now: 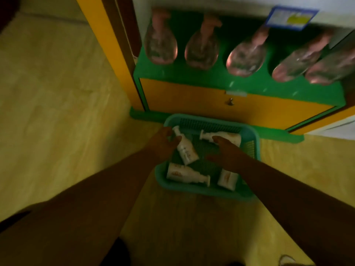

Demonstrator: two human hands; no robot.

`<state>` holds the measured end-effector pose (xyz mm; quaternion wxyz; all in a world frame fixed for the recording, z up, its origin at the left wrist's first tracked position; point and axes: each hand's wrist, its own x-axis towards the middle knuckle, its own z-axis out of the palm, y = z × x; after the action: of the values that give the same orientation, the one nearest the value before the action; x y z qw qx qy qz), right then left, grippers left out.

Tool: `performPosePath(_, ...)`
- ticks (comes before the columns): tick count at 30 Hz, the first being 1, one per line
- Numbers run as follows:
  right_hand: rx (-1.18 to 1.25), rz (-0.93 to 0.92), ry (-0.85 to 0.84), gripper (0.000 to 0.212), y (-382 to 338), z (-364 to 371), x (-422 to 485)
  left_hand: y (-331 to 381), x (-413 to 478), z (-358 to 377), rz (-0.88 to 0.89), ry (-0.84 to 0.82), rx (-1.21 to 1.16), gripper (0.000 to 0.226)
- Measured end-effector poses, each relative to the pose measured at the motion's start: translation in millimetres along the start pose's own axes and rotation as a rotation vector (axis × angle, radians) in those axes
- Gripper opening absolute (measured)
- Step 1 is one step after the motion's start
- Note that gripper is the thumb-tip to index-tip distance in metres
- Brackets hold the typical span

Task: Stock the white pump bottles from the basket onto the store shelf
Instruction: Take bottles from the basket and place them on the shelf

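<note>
- Left hand [163, 141], fingers spread, touches the neck of a white pump bottle [185, 147] lying at its 3 o'clock.
- Right hand [225, 150], fingers apart, rests over a second bottle [228, 136] at its 12 o'clock.
- Two more bottles [184, 173] lie along the teal basket [253, 135] rim at 6 o'clock.
- Green shelf [211, 81] at 12 o'clock; open floor [57, 112] at 9 o'clock.

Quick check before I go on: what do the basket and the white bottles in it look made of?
Basket: likely moulded plastic, teal, matte; the walls and floor show a fine lattice of holes. Bottles, e.g. the one by the left hand: probably opaque white plastic with a smooth, slightly glossy skin and orange-brown print; blur keeps me from ruling out other materials.
</note>
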<state>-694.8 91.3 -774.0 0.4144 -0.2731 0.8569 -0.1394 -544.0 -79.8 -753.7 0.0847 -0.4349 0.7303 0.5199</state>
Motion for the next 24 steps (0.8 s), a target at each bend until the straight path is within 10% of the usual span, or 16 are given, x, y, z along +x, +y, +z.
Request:
performPosePath(10, 0.137, 0.06, -0.022, 0.103, 6, 81, 96, -49, 34, 36, -0.069, -0.075, -0.035, 0.052)
performPosePath(24, 0.228, 0.094, -0.094, 0.058, 2, 104, 120, -60, 51, 50, -0.082, -0.218, -0.033, 0.044)
